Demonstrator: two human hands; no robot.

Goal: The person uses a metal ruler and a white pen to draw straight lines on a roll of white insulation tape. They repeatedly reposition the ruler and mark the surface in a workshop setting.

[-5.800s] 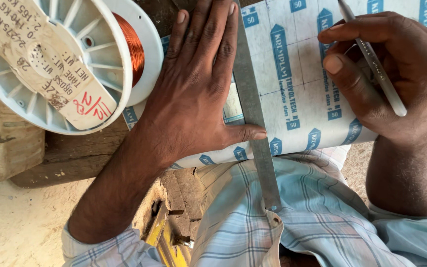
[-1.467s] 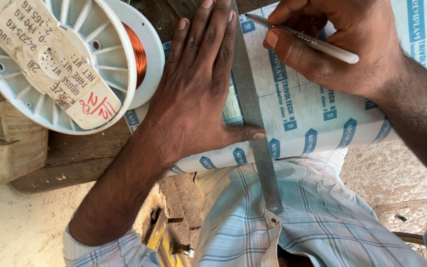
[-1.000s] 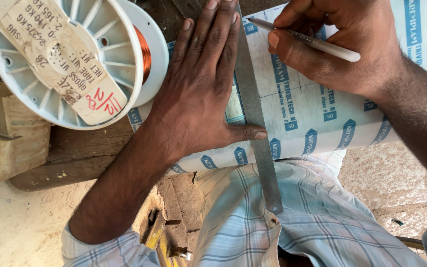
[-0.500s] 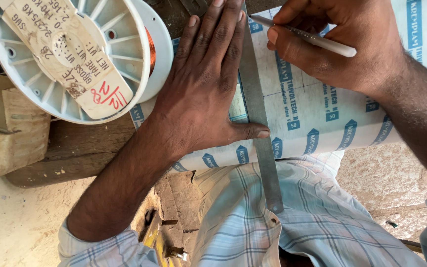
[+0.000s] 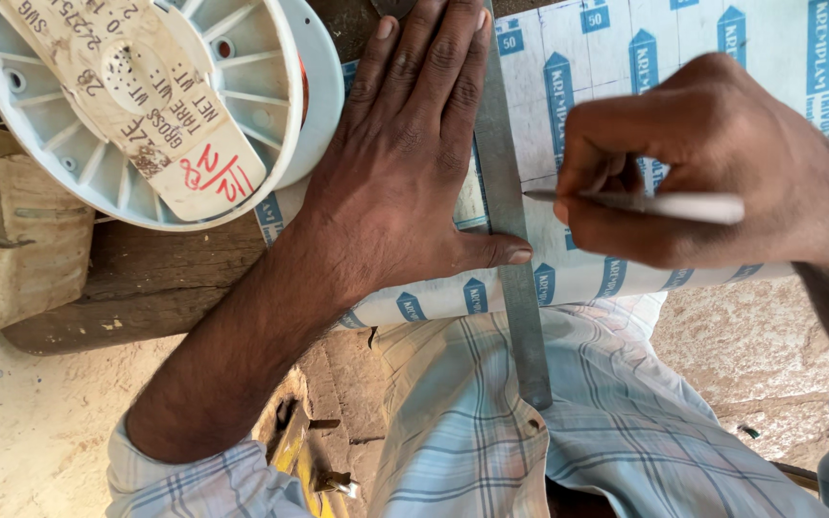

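Note:
My left hand (image 5: 405, 182) lies flat with fingers spread, pressing a long steel ruler (image 5: 510, 259) onto a white sheet (image 5: 616, 67) printed with blue marks; the thumb rests across the ruler. My right hand (image 5: 693, 177) grips a thin white pen (image 5: 654, 204) whose tip touches the ruler's right edge, low on the sheet. The ruler's near end overhangs the sheet above my checked shirt (image 5: 491, 432).
A white plastic spool (image 5: 146, 105) wound with copper wire, carrying a paper label, sits left of the sheet on a dark wooden board (image 5: 155, 278). A worn wooden block (image 5: 11, 240) lies at the far left. Rough stone ground (image 5: 741, 355) shows below.
My right hand has drawn the pen down along the ruler's edge, from the top of the sheet toward its near edge. The left hand and ruler have stayed put.

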